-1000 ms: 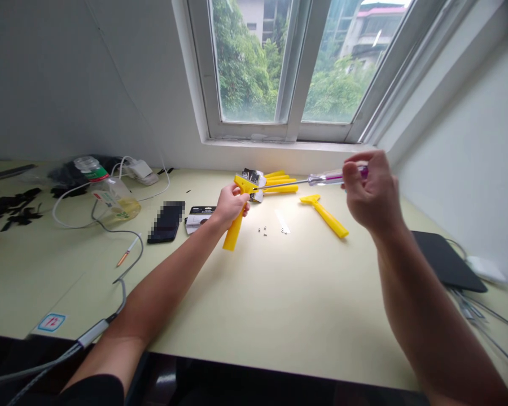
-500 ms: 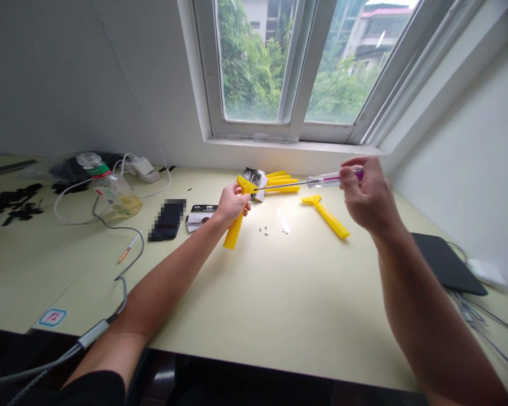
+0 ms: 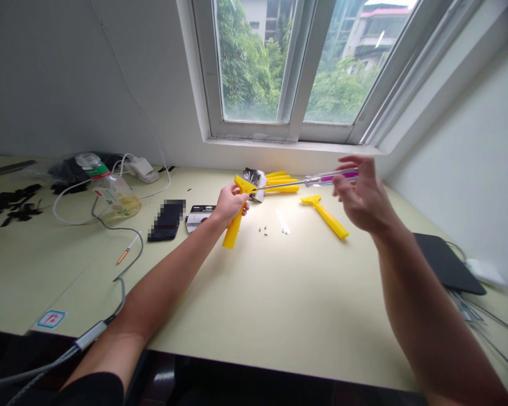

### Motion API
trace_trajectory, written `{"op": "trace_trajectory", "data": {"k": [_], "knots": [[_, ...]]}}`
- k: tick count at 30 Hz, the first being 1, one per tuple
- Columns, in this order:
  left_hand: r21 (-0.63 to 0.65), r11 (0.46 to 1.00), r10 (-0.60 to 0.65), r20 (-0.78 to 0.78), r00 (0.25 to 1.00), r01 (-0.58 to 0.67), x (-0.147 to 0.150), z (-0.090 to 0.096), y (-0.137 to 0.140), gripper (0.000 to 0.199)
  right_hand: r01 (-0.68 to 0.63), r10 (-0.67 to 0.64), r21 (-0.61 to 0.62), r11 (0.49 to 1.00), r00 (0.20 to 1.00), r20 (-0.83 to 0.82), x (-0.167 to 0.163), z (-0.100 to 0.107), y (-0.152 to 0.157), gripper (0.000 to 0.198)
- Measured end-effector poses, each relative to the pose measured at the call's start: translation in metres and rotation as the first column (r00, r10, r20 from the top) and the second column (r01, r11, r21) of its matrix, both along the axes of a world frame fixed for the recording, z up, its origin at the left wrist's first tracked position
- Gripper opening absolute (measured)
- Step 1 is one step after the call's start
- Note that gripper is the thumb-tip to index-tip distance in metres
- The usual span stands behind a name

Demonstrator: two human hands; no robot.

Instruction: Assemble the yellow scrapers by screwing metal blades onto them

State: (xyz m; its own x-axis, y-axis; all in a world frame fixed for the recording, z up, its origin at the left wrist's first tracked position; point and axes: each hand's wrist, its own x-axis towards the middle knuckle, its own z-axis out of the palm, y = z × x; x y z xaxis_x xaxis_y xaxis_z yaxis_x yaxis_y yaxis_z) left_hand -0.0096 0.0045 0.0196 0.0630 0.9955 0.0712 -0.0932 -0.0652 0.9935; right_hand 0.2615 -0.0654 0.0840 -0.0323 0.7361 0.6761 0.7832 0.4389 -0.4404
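My left hand (image 3: 232,204) grips a yellow plastic scraper (image 3: 232,232) just above the table, its wide head up and its handle slanting down. In my right hand (image 3: 359,194) is a screwdriver (image 3: 319,179) with a clear and purple handle. The fingers have loosened round the handle, with the thumb still against it. The screwdriver's shaft runs left, and its tip meets the scraper's head. Several small screws (image 3: 263,230) lie on the table below, beside a thin clear strip (image 3: 284,221). Another yellow scraper (image 3: 328,219) rests to the right.
More yellow scrapers (image 3: 288,181) lie by a printed package (image 3: 254,179) near the wall. On the left are a phone (image 3: 167,220), a small box (image 3: 200,216), a bottle (image 3: 118,197), a cigarette (image 3: 129,248) and cables. A dark flat device (image 3: 444,262) sits at the right.
The fingers of my right hand have opened from a tight grip, so more of the screwdriver's purple handle shows. My left hand and the scraper have hardly moved.
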Motion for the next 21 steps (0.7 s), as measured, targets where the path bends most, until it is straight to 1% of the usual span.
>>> {"op": "trace_trajectory", "data": {"k": [1,2,3,5,6,8,9,10,12,13,14,16,17,19,20,21], "knots": [[-0.005,1.0,0.002,0.002,1.0,-0.002,0.0,-0.0001,0.0002,0.021,-0.05,0.05,-0.004,0.999,0.999,0.0,-0.0015,0.0004,-0.0006,0.047],[-0.008,1.0,0.0,0.003,1.0,0.0,0.0001,-0.0001,0.0002,0.021,-0.071,0.071,-0.001,0.997,0.997,0.0,-0.0029,0.0006,-0.0009,0.048],[-0.009,1.0,-0.004,0.005,1.0,0.004,0.0001,0.0,0.0002,0.02,-0.045,0.045,0.019,0.999,0.999,-0.003,-0.0041,0.0007,-0.0011,0.045],[0.001,1.0,-0.014,0.007,1.0,0.014,0.0003,0.0005,-0.0002,0.019,0.049,-0.048,0.061,0.997,0.999,-0.015,-0.0051,0.0004,-0.0007,0.037],[0.005,1.0,-0.014,0.008,1.0,0.014,0.0004,0.0008,-0.0005,0.019,0.061,-0.06,0.063,0.996,0.998,-0.022,-0.005,0.0001,-0.0004,0.037],[0.003,1.0,-0.014,0.009,1.0,0.014,0.0004,0.0013,-0.0009,0.02,0.005,-0.004,0.027,1.0,0.999,-0.039,-0.0044,-0.0005,0.0002,0.045],[-0.002,1.0,-0.017,0.01,1.0,0.017,0.0004,0.0016,-0.0011,0.02,-0.002,0.002,0.003,1.0,0.999,-0.044,-0.004,-0.0006,0.0003,0.048],[-0.006,1.0,-0.02,0.011,1.0,0.02,0.0003,0.0018,-0.0013,0.02,0.04,-0.041,-0.011,0.999,0.998,-0.043,-0.0038,-0.0005,0.0003,0.047],[-0.007,1.0,-0.021,0.014,1.0,0.021,0.0002,0.0024,-0.0016,0.02,0.177,-0.177,-0.024,0.984,0.984,-0.034,-0.0041,0.0001,0.0001,0.037],[-0.008,1.0,-0.019,0.016,1.0,0.019,0.0001,0.0027,-0.0018,0.02,0.196,-0.197,-0.028,0.98,0.98,-0.036,-0.0045,0.0005,0.0,0.035],[-0.01,1.0,-0.017,0.019,1.0,0.017,0.0001,0.0031,-0.0021,0.021,0.164,-0.165,-0.034,0.986,0.985,-0.047,-0.0049,0.001,0.0001,0.035],[-0.019,1.0,-0.016,0.023,1.0,0.016,0.0003,0.0036,-0.0027,0.021,0.04,-0.043,-0.035,0.999,0.996,-0.076,-0.0055,0.0015,0.0005,0.038],[-0.023,0.999,-0.024,0.026,0.999,0.024,0.0005,0.0037,-0.0029,0.021,0.034,-0.036,-0.018,0.999,0.996,-0.08,-0.0054,0.0014,0.0009,0.037],[-0.02,0.999,-0.044,0.032,0.999,0.044,0.0008,0.0037,-0.0031,0.021,0.127,-0.125,0.019,0.992,0.988,-0.088,-0.0042,0.0005,0.0019,0.031],[-0.015,0.999,-0.048,0.035,0.998,0.049,0.0008,0.0035,-0.0031,0.021,0.144,-0.141,0.021,0.989,0.985,-0.096,-0.0032,-0.0004,0.0027,0.031],[-0.012,0.999,-0.047,0.035,0.998,0.047,0.0008,0.0034,-0.0029,0.021,0.109,-0.107,0.011,0.994,0.989,-0.105,-0.0019,-0.0013,0.0036,0.031]]}}
